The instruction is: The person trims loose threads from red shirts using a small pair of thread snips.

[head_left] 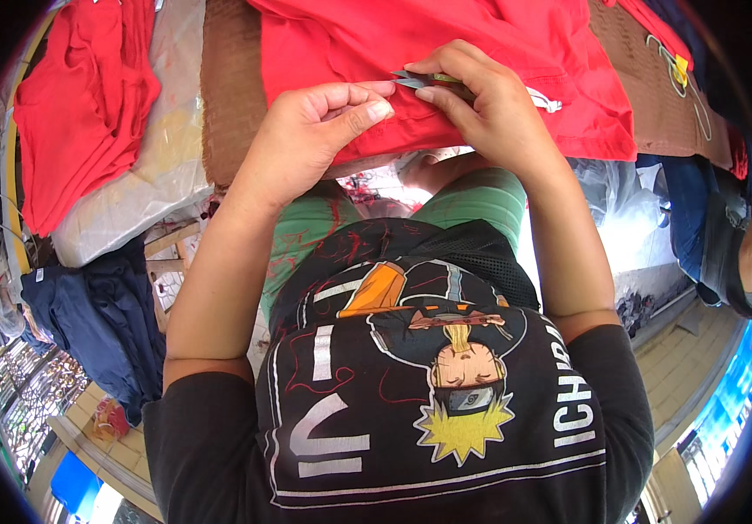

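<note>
Head view: red garment (pixel 516 44) lies front & centre across the brown work surface (pixel 232 96), near edge hanging toward the wearer's lap. R hand (pixel 494 105) grips small metal snips (pixel 413 83) b/w thumb & fingers just above the cloth, blades pointing L, a bit parted. L hand (pixel 306 131) has fingers curled, thumb near index, tips right by the blades; can't tell if a thread or cloth edge is pinched there.

Step in hand is prob. thread trimming, judging by snips + loose red threads (pixel 332 223) on the lap. Next cut calls for the loose end held taut, blade tips close to it, L fingertips & cloth clear of the edges.

White cord (pixel 547 101) shows on the garment just R of the R hand; yellow tag (pixel 681 72) w/ string farther R. Off L, a 2nd red garment (pixel 83 113) on a plastic-covered stack (pixel 110 210), navy garment (pixel 101 319) below.

Hard to make out: any thread b/w the hands (too fine), snips' handles (mostly behind R fingers), cloth under both hands. Red garment's far end is cut off at top; outer rim dark & warped.
</note>
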Demonstrator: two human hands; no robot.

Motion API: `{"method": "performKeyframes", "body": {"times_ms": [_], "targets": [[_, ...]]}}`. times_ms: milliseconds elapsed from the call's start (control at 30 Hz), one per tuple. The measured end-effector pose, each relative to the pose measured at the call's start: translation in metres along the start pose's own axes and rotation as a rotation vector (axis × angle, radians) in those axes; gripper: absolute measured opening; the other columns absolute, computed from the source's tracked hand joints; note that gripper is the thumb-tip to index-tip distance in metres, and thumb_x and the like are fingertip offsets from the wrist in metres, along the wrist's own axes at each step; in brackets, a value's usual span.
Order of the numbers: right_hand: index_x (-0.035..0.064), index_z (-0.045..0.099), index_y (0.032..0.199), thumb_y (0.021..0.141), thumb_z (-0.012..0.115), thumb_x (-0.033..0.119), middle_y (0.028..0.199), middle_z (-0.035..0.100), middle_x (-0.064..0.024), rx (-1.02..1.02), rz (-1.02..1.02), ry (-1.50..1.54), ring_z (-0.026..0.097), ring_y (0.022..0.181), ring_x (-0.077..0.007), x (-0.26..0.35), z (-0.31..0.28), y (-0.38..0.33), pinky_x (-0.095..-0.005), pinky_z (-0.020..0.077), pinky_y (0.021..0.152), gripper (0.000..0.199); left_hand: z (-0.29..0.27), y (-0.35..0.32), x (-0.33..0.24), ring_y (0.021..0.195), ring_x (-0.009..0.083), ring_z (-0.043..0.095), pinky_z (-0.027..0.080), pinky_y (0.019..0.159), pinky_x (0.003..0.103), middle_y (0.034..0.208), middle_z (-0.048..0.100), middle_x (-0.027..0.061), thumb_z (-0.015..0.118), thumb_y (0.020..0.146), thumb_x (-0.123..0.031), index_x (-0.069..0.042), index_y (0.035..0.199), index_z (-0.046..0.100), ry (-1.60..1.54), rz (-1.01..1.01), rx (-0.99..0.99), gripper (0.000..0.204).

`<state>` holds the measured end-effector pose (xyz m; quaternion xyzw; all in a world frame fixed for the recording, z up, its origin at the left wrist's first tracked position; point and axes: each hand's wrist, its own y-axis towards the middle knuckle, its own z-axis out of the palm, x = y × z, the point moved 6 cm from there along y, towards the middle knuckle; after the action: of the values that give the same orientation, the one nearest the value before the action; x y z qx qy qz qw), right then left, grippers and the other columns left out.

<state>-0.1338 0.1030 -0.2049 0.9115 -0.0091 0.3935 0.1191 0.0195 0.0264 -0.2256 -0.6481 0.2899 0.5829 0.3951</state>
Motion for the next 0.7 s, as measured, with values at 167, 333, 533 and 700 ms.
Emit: {"method": "performKeyframes", "body": {"times_ms": [167, 333, 533, 700], "targets": [[-0.0003, 0.062, 0.105, 0.086, 0.064, 0.001, 0.094, 0.061, -0.0083, -0.011, -0.074, -0.049, 0.063, 0.087, -0.0182, 0.007, 0.002, 0.003, -0.0284, 0.0501, 0.077, 0.019, 0.0, -0.012, -0.005, 0.109, 0.0189, 0.059, 0.039, 0.102, 0.035, 0.117, 0.065, 0.0105, 0.06, 0.091, -0.01, -0.001, 0.107, 0.067, 0.193, 0.018, 0.003, 0.019], [0.0013, 0.063, 0.106, 0.086, 0.065, 0.004, 0.096, 0.064, -0.007, -0.128, -0.022, 0.011, 0.062, 0.087, -0.0141, 0.01, -0.02, 0.0, -0.0264, 0.0491, 0.079, 0.02, -0.02, -0.07, -0.071, 0.104, 0.0276, 0.06, 0.034, 0.103, 0.045, 0.115, 0.064, 0.009, 0.063, 0.085, -0.011, -0.008, 0.101, 0.069, 1.288, 0.157, 0.277, 0.018], [0.0015, 0.062, 0.108, 0.084, 0.071, 0.011, 0.093, 0.064, -0.0038, -0.192, 0.116, 0.023, 0.06, 0.086, -0.0107, 0.001, -0.036, -0.01, -0.0241, 0.047, 0.077, 0.028, -0.015, -0.061, -0.074, 0.097, 0.0259, 0.061, 0.037, 0.096, 0.045, 0.102, 0.066, 0.0081, 0.069, 0.08, -0.019, -0.01, 0.101, 0.067, 1.174, -0.008, 0.0, 0.023], [0.0086, 0.062, 0.114, 0.076, 0.078, 0.02, 0.105, 0.064, -0.007, -0.064, -0.049, -0.151, 0.064, 0.09, -0.0188, 0.026, -0.026, -0.015, -0.0307, 0.052, 0.075, 0.042, 0.001, -0.05, -0.02, 0.092, 0.0249, 0.062, 0.043, 0.088, 0.039, 0.094, 0.066, 0.0084, 0.069, 0.079, -0.015, -0.009, 0.101, 0.065, 1.111, 0.482, -0.387, 0.023]]}}
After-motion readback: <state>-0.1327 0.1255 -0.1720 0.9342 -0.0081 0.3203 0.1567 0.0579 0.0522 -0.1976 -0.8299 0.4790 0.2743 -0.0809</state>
